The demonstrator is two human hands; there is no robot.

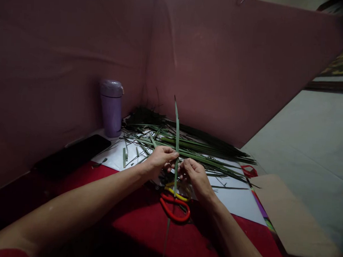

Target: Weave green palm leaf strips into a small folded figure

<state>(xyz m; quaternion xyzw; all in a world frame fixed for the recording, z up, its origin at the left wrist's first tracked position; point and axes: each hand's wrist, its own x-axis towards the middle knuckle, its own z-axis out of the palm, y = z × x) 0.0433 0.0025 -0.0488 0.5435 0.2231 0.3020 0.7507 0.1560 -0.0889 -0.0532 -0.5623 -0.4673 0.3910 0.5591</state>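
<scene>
My left hand [160,158] and my right hand [193,175] are close together over a white sheet [236,199]. Both pinch one long green leaf strip [176,128] that stands nearly upright between them, its tip pointing up and its lower end hanging down past the scissors. Behind the hands lies a pile of long green leaves [188,144]. Red-handled scissors [175,208] and yellow-handled scissors [176,193] rest just below my hands, partly on the red cloth [144,233].
A purple lidded tumbler [111,107] stands at the back left by the pink cloth wall [219,70]. A black phone [73,153] lies left of the sheet. A brown cardboard piece [292,217] and a red ribbon loop [249,171] are at right.
</scene>
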